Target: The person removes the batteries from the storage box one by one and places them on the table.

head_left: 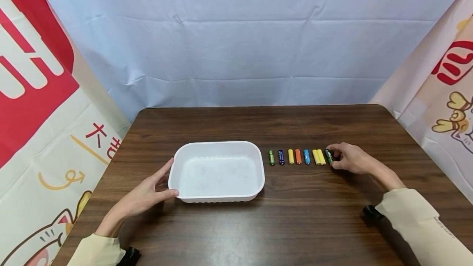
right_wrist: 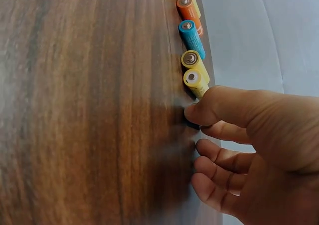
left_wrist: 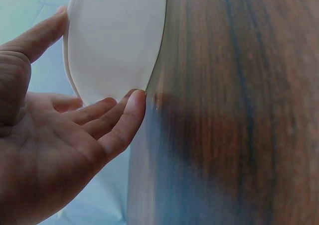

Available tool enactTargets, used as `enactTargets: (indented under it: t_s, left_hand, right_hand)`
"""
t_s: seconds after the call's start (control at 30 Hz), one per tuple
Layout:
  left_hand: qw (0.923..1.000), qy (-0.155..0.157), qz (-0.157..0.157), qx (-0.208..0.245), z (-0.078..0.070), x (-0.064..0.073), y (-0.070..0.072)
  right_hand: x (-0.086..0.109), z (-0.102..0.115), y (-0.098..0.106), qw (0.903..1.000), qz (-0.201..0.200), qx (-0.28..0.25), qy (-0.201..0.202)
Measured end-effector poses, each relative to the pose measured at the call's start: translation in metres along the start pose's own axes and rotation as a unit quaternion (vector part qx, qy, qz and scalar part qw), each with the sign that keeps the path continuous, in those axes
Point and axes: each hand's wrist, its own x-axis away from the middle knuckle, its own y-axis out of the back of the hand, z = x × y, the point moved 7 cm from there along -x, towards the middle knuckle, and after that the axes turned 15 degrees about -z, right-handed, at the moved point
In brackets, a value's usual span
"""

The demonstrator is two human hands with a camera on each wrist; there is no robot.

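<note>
A white plastic tray (head_left: pixel 221 197) lies on the table. My left hand (head_left: pixel 145 194) rests against its left end, thumb near the front corner and fingers spread along the side; the left wrist view shows these fingers fairly straight against the tray. My right hand (head_left: pixel 350 158) pinches a dark green battery (head_left: pixel 329 156) between thumb and fingers, at the right end of a row of batteries. In the right wrist view the thumb hides most of it. Just left of it two yellow batteries (head_left: pixel 319 157) lie side by side.
Farther left in the row lie a blue battery (head_left: pixel 307 157), an orange battery (head_left: pixel 298 157), a yellow battery (head_left: pixel 291 157), a dark blue battery (head_left: pixel 281 157) and a green battery (head_left: pixel 271 157) near the tray. Behind the brown table (head_left: pixel 236 233) hangs a pale cloth (head_left: pixel 236 52).
</note>
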Motion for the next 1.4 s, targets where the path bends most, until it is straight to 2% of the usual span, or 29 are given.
enactTargets:
  t_s: [0.53,0.83,1.0,1.4]
  left_hand:
    - [1.0000,0.000,0.002,0.003,0.000,-0.001,0.000]
    - [0.9999,0.011,-0.002,-0.013,0.002,0.000,-0.001]
    - [0.9997,0.007,0.001,-0.022,0.001,0.000,-0.001]
    - [0.9996,0.012,-0.005,-0.024,0.002,-0.001,0.000]
  right_hand:
    - [0.003,-0.002,-0.001,0.9999,-0.005,0.000,-0.012]
    - [0.005,-0.001,0.001,0.9997,-0.014,-0.010,-0.019]
    - [0.007,-0.002,0.000,0.9995,-0.009,-0.017,-0.026]
    - [0.014,-0.005,0.003,0.9990,-0.024,-0.030,-0.022]
